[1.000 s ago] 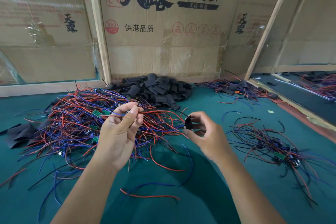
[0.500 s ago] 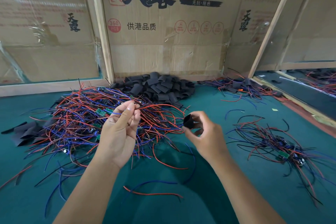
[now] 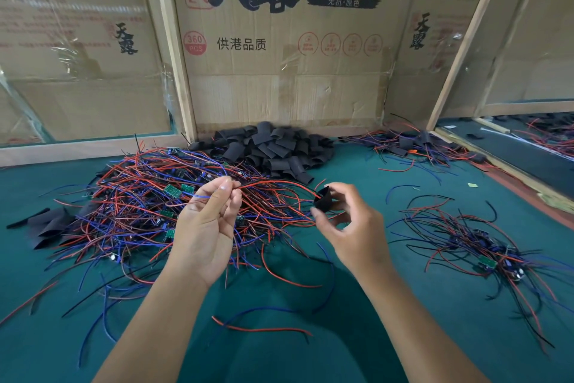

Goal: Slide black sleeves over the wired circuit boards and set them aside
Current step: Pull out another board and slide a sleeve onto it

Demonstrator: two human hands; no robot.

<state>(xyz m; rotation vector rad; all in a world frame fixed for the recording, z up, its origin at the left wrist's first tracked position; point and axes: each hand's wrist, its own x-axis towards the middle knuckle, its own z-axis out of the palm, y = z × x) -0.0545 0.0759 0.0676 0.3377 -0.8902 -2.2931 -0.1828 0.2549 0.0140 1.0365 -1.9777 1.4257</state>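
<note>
Step in hand: judged as threading; wire ends are being lined up with the mouth of a sleeve, board not yet covered.
Left hand: raised, thumb and fingertips pinched on a few thin red and blue wires that run right toward the other hand.
Right hand: thumb and fingers curled round one black sleeve, its open end turned toward the incoming wires.
Hands: apart, joined only by the wire span.
Board: which circuit board belongs to the held wires I cannot tell; green boards show in the unsleeved pile just behind the left hand.
Sleeve stock: heap of black sleeves against the cardboard wall, beyond the pile.
Set-aside: smaller bundle to the right on the green table; probably the finished lot.
Technique: gather all wire tips into one tight, even bunch before entry; keep the sleeve mouth squeezed round, not flat.
Risk: a stray strand folding back outside the mouth, or snagging in the pile.
</note>
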